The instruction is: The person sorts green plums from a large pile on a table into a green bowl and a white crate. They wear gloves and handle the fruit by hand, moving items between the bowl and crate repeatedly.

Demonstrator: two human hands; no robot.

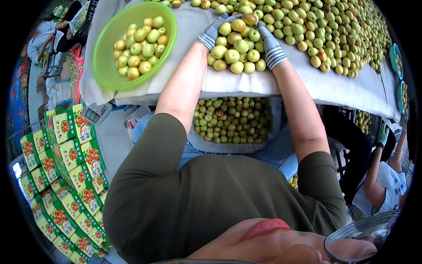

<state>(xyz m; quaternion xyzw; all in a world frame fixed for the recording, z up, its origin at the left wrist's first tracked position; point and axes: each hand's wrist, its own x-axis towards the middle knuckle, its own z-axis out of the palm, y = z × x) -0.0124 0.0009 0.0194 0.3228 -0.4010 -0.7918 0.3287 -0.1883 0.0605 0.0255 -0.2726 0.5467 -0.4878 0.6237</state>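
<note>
A small heap of green jujubes (241, 46), some blushed brown, lies on the cloth-covered table (184, 43) before me. My left hand (214, 31), in a grey-and-white striped glove, curves around the heap's left and far side. On its right side, my right hand (271, 44) in a matching glove rests against the fruit. A brown jujube (250, 19) sits at the far end between the fingertips. Fruit hides part of the fingers of both hands. To the left, a lime-green plastic basin (102, 66) holds more yellow-green jujubes (141, 48).
A large spread of jujubes (316, 29) covers the table's far right. Below the edge, between my knees, stands a tub of jujubes (234, 122). Printed cartons (72, 184) are stacked at left, near a digital scale (97, 112). Co-workers sit at right (379, 184) and far left (43, 41).
</note>
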